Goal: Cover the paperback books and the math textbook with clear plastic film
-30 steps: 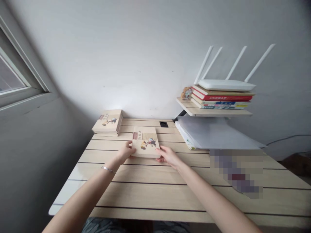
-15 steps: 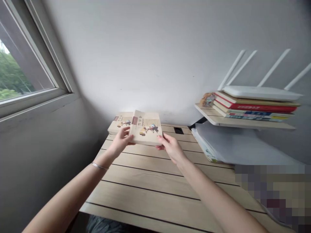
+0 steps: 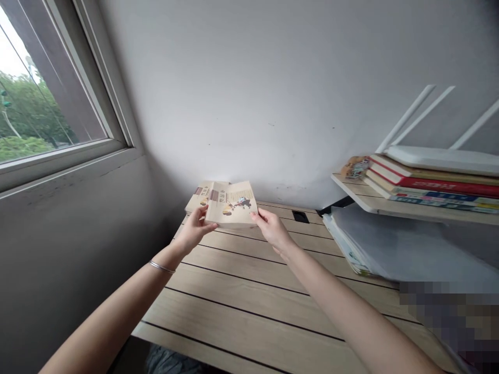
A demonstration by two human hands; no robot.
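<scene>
— Holding what, and where?

— Gripping a cream book (image 3: 234, 206) from both sides, cover up, over the far left part of the table (image 3: 234, 301). Overlapping a matching pile of books (image 3: 197, 196) in view; impossible to say whether touching it.

— Held how?

— Pinched narrowly at the near corners: on one side by the left hand (image 3: 195, 228), with thumb along the near edge; on the other by the right hand (image 3: 273, 229), with thumb on the cover. Too hidden underneath to judge the right fingers.

— Why so?

— Probably to share the weight and stop any twisting.

— And farther out?

— On the right, a shelf (image 3: 351, 188) with stacked volumes (image 3: 432, 183) under a white router (image 3: 440, 159), likely raised to save room. Below, papers (image 3: 343, 246).
</scene>
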